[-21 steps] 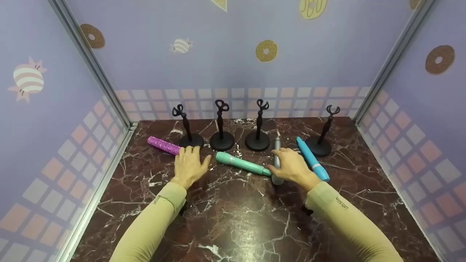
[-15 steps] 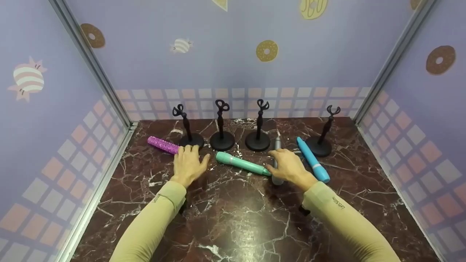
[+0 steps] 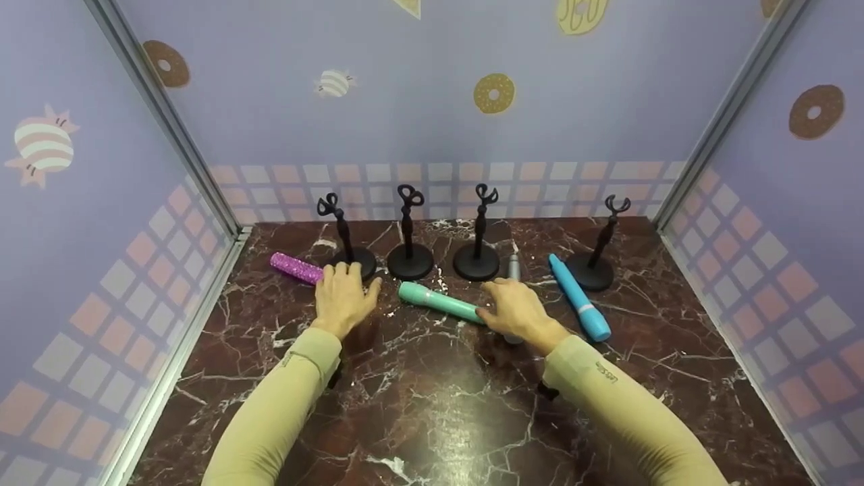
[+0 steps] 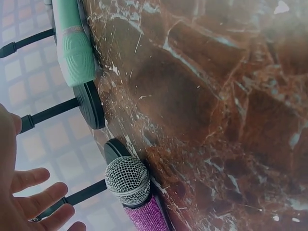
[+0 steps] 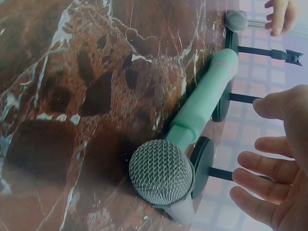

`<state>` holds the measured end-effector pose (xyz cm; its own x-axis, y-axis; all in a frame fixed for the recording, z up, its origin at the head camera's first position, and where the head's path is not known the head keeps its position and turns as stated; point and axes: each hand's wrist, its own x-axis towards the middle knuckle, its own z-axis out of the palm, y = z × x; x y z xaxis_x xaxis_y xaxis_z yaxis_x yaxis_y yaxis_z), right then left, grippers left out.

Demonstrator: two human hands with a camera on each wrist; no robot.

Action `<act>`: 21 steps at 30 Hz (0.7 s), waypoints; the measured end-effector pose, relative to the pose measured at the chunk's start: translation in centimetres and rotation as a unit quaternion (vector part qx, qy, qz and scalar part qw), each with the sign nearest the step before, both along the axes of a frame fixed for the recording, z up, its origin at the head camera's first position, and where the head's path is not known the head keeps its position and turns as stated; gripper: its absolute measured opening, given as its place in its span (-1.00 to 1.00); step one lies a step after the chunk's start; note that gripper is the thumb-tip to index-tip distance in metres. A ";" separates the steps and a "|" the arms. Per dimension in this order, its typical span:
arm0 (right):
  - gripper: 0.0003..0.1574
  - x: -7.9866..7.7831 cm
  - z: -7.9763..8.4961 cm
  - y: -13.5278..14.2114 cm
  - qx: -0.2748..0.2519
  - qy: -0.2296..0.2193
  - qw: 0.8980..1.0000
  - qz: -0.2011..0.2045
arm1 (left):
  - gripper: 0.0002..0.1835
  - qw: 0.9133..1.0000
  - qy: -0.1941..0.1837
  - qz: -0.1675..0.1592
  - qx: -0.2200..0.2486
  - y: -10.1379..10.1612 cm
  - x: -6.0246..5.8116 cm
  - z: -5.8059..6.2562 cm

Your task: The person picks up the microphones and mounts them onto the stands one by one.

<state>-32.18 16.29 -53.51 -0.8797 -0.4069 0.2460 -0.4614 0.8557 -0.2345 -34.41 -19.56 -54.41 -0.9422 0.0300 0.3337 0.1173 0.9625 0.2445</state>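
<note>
Marbled counter (image 3: 432,418) under pastel walls (image 3: 432,128)

My left hand (image 3: 344,298) hovers, fingers spread, over the purple glitter microphone (image 3: 295,267). My right hand (image 3: 521,310), also spread, hides most of the silver microphone (image 3: 514,267). Between them lies a mint-green microphone (image 3: 440,302), its narrow end near the silver one. Black microphone stands (image 3: 410,262) line the back; a blue microphone (image 3: 574,291) lies beside the rightmost.

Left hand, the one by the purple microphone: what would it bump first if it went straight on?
Probably the leftmost black stand: in the head view, it rises just past the fingers of the left hand. How big the gap is, I can't tell.
</note>
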 end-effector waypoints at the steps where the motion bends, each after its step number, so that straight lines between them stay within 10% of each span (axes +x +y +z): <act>1: -0.39 -0.1 -0.1 -0.2 0.001 -0.002 1.000 0.001 | -0.35 1.000 0.001 0.001 0.001 -0.1 -0.1 0.0; 21: -0.36 -2.1 -0.1 -4.4 0.011 -0.029 0.999 0.009 | -0.28 0.999 -0.013 0.038 0.033 -1.6 -3.4 1.2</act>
